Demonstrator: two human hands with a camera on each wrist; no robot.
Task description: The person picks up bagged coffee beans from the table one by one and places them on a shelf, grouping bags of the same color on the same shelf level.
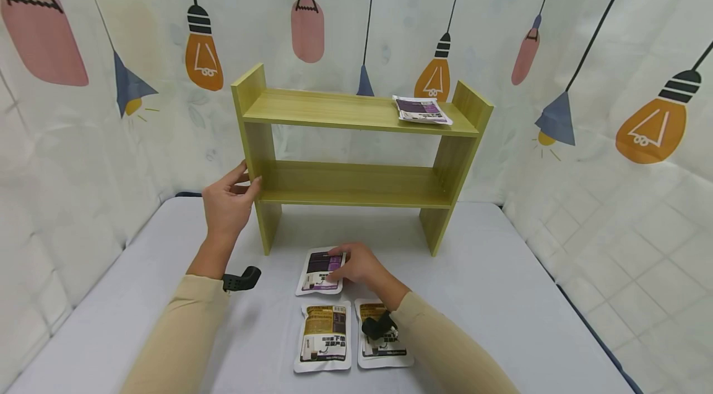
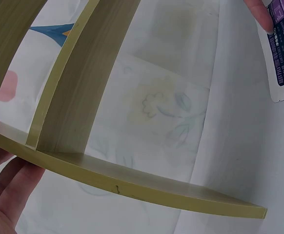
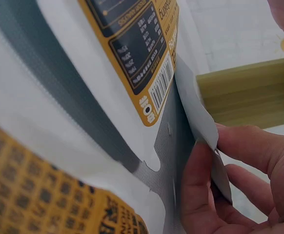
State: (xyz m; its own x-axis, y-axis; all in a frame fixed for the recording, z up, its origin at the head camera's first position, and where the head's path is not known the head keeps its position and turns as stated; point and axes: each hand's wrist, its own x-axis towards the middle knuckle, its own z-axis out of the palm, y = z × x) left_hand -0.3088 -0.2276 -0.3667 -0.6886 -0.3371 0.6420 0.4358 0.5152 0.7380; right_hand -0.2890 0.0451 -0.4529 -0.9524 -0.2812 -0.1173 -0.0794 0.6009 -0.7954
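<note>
Four flat white pouches can be counted, two with purple labels and two with gold, along with one two-board wooden shelf and two hands. Whether any pouch lies on another cannot be told. The purple-labelled pouch in hand (image 1: 319, 270) carries dark panels of small print, too fine to read. The left gold pouch (image 1: 324, 338) shows large black Chinese characters; the right wrist view also shows a barcode on a gold label. No brand can be made out.

The right hand (image 1: 362, 267) reaches forward, thumb and fingers pinching the right edge of the purple-labelled pouch, one either side of it. Nearer the person than those fingers lie the left gold pouch and the right gold pouch (image 1: 384, 354), side by side on the white table (image 1: 501, 289). Beyond and to the right of them, the other purple-labelled pouch (image 1: 421, 111) rests on the top board. The left hand (image 1: 227, 205), raised, grips the left upright of the shelf (image 1: 345, 182), thumb inside, fingers outside.
</note>
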